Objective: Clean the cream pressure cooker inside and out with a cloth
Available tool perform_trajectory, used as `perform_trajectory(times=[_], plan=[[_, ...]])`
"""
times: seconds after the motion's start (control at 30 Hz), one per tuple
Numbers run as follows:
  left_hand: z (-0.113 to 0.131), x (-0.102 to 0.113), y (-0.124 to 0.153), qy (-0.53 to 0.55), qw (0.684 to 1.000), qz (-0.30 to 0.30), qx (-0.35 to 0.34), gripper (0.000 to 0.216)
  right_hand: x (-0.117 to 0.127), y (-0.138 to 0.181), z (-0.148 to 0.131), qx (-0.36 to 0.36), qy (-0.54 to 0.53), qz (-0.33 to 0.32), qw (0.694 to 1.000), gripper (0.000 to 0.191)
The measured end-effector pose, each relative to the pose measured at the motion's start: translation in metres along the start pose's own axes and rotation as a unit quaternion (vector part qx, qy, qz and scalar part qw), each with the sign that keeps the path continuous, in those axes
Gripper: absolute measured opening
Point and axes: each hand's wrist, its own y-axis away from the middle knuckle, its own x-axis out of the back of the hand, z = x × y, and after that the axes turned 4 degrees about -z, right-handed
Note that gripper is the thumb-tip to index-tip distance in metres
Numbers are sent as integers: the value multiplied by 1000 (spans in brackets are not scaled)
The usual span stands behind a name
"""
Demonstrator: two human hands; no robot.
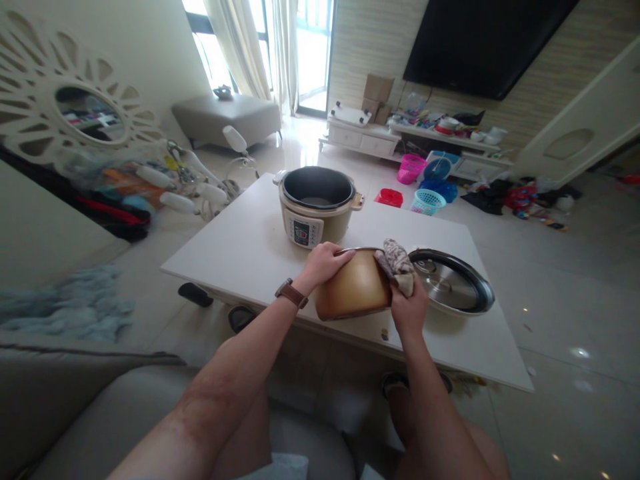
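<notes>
Tilted over the near edge of the table is a gold-coloured inner pot (354,285), its mouth facing away from me. My left hand (325,263) grips its rim on the left, fingers going over the edge. On the pot's right side, my right hand (409,303) clutches a patterned cloth (399,261) against the rim. Just beyond the pot, an electric pressure cooker (320,207) stands upright without its lid, its dark interior showing and its control panel towards me. To the right, a round lid (453,281) lies with its metal underside up. The inside of the pot is hidden.
The white table (235,250) carries these things. Beyond it on the floor are a pink basket (411,169), a light blue basket (427,201) and a red container (389,197). A floor lamp (200,190) with several white shades stands left; a grey sofa (125,420) is below me.
</notes>
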Motion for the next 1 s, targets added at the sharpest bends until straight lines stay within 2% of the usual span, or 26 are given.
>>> perform_trajectory(times=[0.1,0.27,0.4,0.57,0.67,0.73,0.8,0.87,0.93,1.0], plan=[[0,3,0,28,999,-13,-7,54,1,-5,12,-69,-2,-6,998,47],[-6,12,1,100,993,-65,-24,51,4,-9,21,-94,-13,-16,995,44],[-12,13,2,81,994,-69,-5,58,2,-9,23,-100,-26,-12,995,43],[-12,6,-1,90,993,-70,-12,59,0,-6,21,-74,-20,-2,997,40],[-9,2,-1,82,995,-59,-11,59,2,-3,12,11,5,-1,1000,36],[-7,1,-1,73,996,-53,-11,59,5,0,2,129,21,-22,991,36],[-6,1,-1,65,996,-53,-17,58,9,3,-7,259,41,-70,962,44],[-6,0,-2,64,996,-52,-27,57,12,5,-14,343,64,-114,930,55],[-6,0,-2,64,996,-49,-31,57,13,6,-17,362,72,-127,921,59],[-6,0,-1,58,997,-44,-27,58,11,5,-16,332,55,-111,935,55]])
